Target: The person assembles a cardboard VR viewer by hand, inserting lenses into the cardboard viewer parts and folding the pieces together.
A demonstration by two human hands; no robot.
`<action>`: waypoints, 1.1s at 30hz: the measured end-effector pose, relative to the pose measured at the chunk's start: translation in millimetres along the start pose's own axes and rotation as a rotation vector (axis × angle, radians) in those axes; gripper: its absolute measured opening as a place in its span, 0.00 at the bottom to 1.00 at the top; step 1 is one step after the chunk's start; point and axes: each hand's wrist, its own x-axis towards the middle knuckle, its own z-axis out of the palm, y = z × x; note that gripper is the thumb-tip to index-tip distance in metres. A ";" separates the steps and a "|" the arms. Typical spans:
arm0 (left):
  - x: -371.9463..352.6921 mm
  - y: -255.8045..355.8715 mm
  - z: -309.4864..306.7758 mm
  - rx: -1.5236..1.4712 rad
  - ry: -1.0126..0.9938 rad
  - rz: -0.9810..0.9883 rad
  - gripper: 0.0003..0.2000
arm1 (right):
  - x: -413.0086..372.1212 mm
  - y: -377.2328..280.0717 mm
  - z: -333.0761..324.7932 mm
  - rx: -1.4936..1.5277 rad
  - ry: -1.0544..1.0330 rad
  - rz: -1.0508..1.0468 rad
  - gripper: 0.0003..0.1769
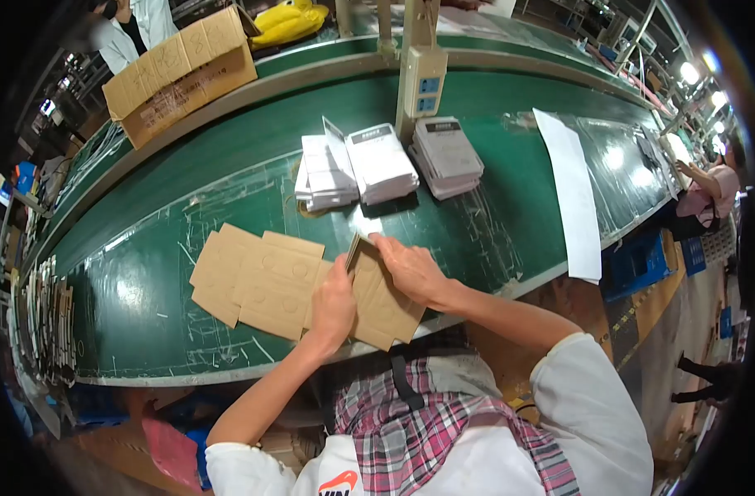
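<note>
Left hand [333,306] and right hand [410,269] both grip the brown cardboard [270,277] on the green tabletop [138,331], near stacked white booklets [383,165]

Factory-type packing floor, recognisable by long green workbench [229,194], flat cardboard blank [262,277], stacks of printed paper [384,165], large carton [183,74], post-mounted power outlets [428,85], co-worker [716,192] at right.

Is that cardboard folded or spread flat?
Partly folded: the cardboard lies flat at left on the table, with an edge raised between left hand and right hand.
</note>
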 end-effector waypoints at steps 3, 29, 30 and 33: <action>-2.3 -3.8 6.5 0.049 0.040 0.057 0.16 | -0.8 -4.7 -2.7 0.037 -0.022 0.055 0.22; 16.7 18.6 -16.7 -0.816 -0.271 -0.537 0.14 | 12.0 20.9 -2.5 0.128 0.119 -0.161 0.12; 17.9 17.8 -22.7 -0.848 -0.310 -0.566 0.15 | 15.6 23.0 -2.5 0.174 0.117 -0.177 0.11; 18.0 17.1 -36.5 -0.926 -0.391 -0.621 0.16 | 19.9 22.2 -13.6 0.210 0.021 -0.127 0.10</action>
